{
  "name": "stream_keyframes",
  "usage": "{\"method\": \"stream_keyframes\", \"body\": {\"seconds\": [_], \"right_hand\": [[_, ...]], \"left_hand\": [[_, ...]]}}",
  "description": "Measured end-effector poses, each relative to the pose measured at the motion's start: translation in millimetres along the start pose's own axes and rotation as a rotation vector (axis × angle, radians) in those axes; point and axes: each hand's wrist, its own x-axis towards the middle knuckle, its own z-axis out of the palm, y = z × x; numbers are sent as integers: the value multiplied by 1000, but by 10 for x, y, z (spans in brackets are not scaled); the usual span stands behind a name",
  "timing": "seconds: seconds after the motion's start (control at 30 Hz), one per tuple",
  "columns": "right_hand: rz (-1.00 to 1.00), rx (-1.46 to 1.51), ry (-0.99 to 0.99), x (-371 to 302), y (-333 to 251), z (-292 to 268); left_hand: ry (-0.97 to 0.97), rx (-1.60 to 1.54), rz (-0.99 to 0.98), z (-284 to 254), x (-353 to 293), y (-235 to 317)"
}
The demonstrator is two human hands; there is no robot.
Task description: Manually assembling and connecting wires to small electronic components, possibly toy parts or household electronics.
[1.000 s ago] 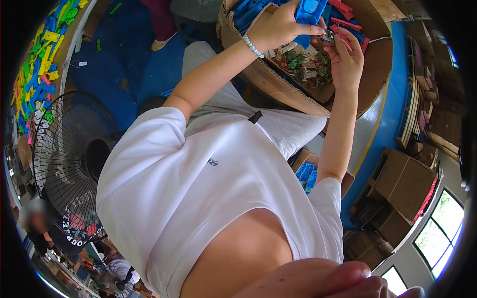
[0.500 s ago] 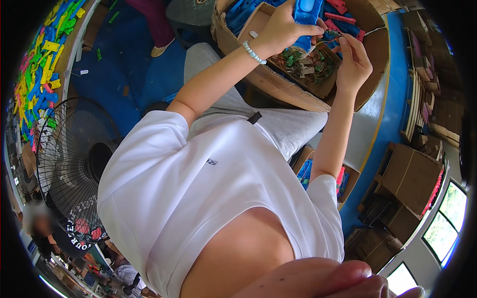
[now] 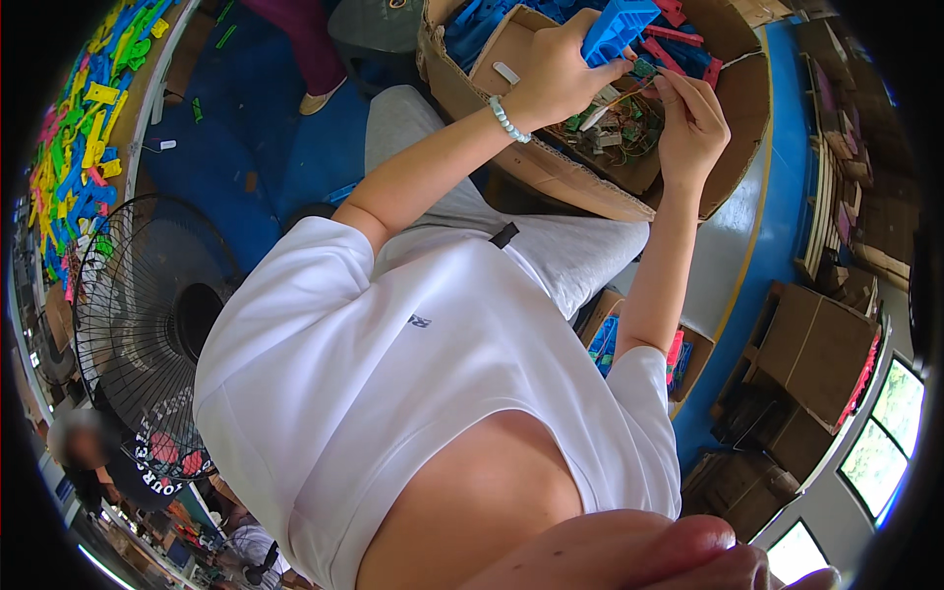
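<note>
The white shirt (image 3: 393, 364) of the wearer occupies the lower centre. At upper centre, the left hand (image 3: 560, 79) is closed, thumb and fingers gripping a blue plastic housing (image 3: 619, 29) near the top edge. To its right, the right hand (image 3: 693, 128) pinches thumb and forefinger together on thin wires (image 3: 621, 95). Below both, at upper right, a cardboard box (image 3: 742, 118) contains wiring and blue and red parts. At left, a black fan (image 3: 200, 310); at far lower right, a window (image 3: 875, 462).
</note>
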Motion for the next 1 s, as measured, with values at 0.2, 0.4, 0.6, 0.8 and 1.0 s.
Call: {"method": "stream_keyframes", "body": {"seconds": [0.2, 0.4, 0.6, 0.8, 1.0], "right_hand": [[109, 87, 6, -18, 69, 71], [514, 486, -46, -27, 75, -89], [533, 426, -112, 10, -60, 230], [466, 423, 73, -11, 70, 330], [478, 547, 180, -1, 27, 378]], "left_hand": [[27, 10, 20, -14, 6, -31], [-51, -794, -629, 13, 190, -339], [103, -532, -399, 164, 228, -463], [-35, -281, -430, 126, 177, -183], [76, -635, -150, 163, 40, -76]]}}
